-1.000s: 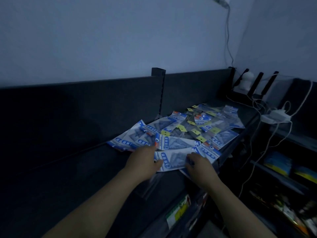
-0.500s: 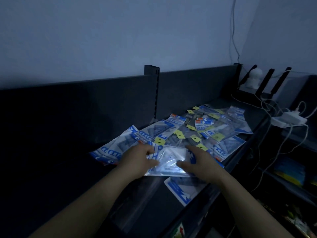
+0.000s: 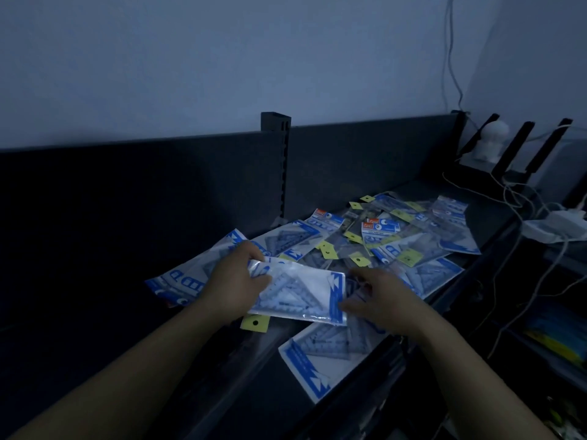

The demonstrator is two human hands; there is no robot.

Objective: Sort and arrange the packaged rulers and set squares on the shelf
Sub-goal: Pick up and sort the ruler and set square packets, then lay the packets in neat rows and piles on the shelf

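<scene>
The set-square packet (image 3: 298,290) has come up off the pile (image 3: 381,249), near the shelf's (image 3: 270,392) front edge. The left grip (image 3: 235,281) pinches its left end. The right grip (image 3: 381,300) touches its right corner, and it is unclear if it pinches. Sorting only begins.

Two bare forearms show, uncovered from the picture's edge to the wrist. The left forearm (image 3: 127,369) comes in from about 7 o'clock and the right forearm (image 3: 470,385) from about 5 o'clock. Each ends in a bare hand, the left grip (image 3: 236,281) and the right grip (image 3: 381,300), with knuckles and fingers showing as smooth rounded shapes. The light is dim and bluish, so nails and finer marks cannot be made out.
</scene>
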